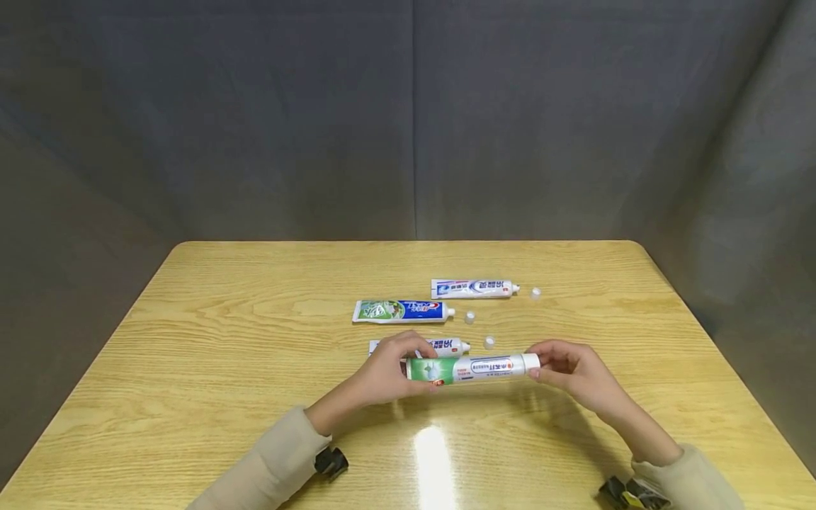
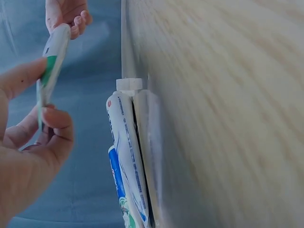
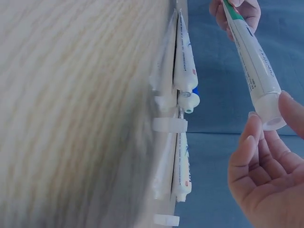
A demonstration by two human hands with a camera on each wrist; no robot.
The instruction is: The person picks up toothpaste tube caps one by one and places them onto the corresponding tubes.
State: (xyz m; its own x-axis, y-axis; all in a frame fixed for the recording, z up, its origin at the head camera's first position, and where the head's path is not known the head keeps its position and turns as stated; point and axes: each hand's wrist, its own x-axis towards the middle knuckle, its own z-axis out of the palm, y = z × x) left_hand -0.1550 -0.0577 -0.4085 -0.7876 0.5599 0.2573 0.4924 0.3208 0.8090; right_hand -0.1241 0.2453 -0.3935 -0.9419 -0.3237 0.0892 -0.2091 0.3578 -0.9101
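A green and white toothpaste tube (image 1: pixel 487 367) is held level above the table. My left hand (image 1: pixel 390 372) grips it by the green tail end, thumb on one side and fingers on the other. At the other end, my right hand (image 1: pixel 583 375) pinches the white cap (image 3: pixel 270 113) between thumb and index finger; the cap sits on the tube. Behind the left hand lies a white toothpaste tube (image 1: pixel 451 346), partly hidden by that hand and the held tube. Its nozzle is bare, and a loose white cap (image 1: pixel 489 343) stands close by.
Farther back lie a blue and green toothpaste tube (image 1: pixel 408 312) and another white toothpaste tube (image 1: pixel 474 288), both uncapped. Beside their nozzles are a white cap (image 1: pixel 469 317) and another cap (image 1: pixel 535 292). The wooden table (image 1: pixel 223 319) meets grey curtains at its back edge.
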